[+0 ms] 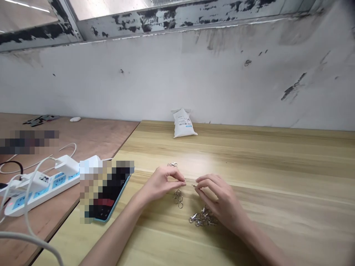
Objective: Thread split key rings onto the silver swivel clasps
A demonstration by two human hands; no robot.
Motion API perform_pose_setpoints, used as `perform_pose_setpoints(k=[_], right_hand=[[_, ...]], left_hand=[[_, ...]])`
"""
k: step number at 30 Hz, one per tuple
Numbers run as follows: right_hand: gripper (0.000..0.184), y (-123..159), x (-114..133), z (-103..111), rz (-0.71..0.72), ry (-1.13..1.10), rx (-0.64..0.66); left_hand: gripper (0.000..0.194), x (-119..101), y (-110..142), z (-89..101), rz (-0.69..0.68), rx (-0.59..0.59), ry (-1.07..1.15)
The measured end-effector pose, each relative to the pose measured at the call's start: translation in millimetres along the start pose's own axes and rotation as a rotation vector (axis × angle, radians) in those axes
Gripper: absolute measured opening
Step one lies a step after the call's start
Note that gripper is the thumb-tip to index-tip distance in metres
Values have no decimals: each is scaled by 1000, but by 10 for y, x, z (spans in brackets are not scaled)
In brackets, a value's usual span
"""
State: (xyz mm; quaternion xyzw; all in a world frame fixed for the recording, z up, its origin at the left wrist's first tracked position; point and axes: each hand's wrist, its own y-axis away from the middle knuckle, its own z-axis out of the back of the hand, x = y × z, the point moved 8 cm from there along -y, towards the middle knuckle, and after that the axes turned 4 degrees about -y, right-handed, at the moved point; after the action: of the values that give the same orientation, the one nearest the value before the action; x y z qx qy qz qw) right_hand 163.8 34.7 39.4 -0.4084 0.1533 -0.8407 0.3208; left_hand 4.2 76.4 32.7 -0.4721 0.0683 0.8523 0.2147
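Observation:
My left hand and my right hand hover low over a light wooden table, fingertips pinched and facing each other. Each pinch seems to hold a tiny metal piece, the right one glinting at its fingertips; its exact form is too small to tell. Just beyond my left hand lies a single silver lobster clasp. Several small metal split rings lie between my hands. Under my right hand's near side is a tangled pile of silver lobster clasps.
A phone, partly blurred, lies at the table's left edge. A white power strip with plugs and cables sits on a lower plywood table. A white bag leans against the stained wall.

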Motion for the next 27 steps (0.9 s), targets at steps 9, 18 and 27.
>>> perform_pose_setpoints(k=[9,18,27], right_hand=[[14,70,-252,16,-298,-275,-126],[10,84,-296,72,-355,-422,-237],[14,114,-346,13,-419,-496,-274]], left_hand=[[3,-219,3,-2,-238,-46,-105],[3,-198,4,-33,-211,-99,-141],[2,-229,16,-35,-178,-73,-68]])
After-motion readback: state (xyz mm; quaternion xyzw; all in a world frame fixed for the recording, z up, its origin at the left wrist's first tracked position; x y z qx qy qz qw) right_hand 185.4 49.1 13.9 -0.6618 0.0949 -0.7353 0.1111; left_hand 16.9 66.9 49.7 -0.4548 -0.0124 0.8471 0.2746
